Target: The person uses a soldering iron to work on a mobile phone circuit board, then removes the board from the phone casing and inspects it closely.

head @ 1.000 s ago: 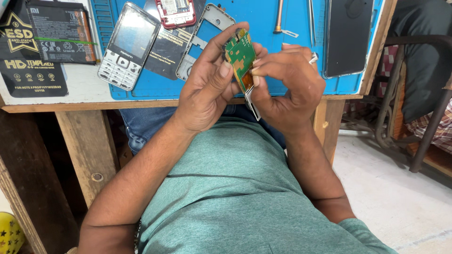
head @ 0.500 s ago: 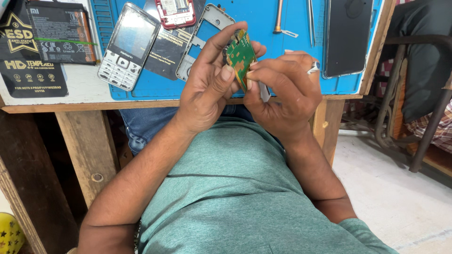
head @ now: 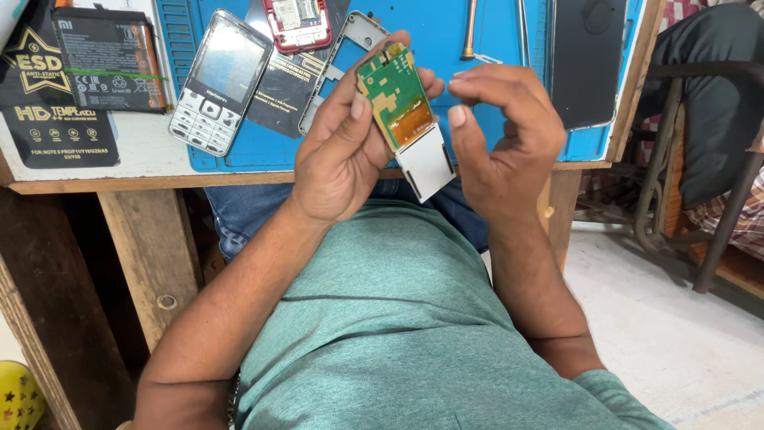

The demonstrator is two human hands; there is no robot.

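- So the big change from half a second ago: the right hand has let go of the green circuit board and pulled off to the side. Before, both hands were pinched around it.
- Now the left hand holds the board alone, thumb on its near edge and fingers behind it, tilted up over the front edge of the desk.
- With the right hand out of the way, the whole part shows: green board on top, an orange-brown flex strip across the middle, and a white display panel hanging off the lower end. A second ago that panel was mostly covered.
- Right hand is empty as far as I can see, fingers loosely curled, thumb and forefinger tips close together just beside the board but not touching it.
- My read: the board and screen are loose as one piece and being looked over, not pried at right now.
- Stuff on the blue mat hasn't budged: silver keypad phone, red phone shell, empty silver frame, black back cover, and a copper-coloured tool.
- Off the mat on the left lies a black battery on a black packet.
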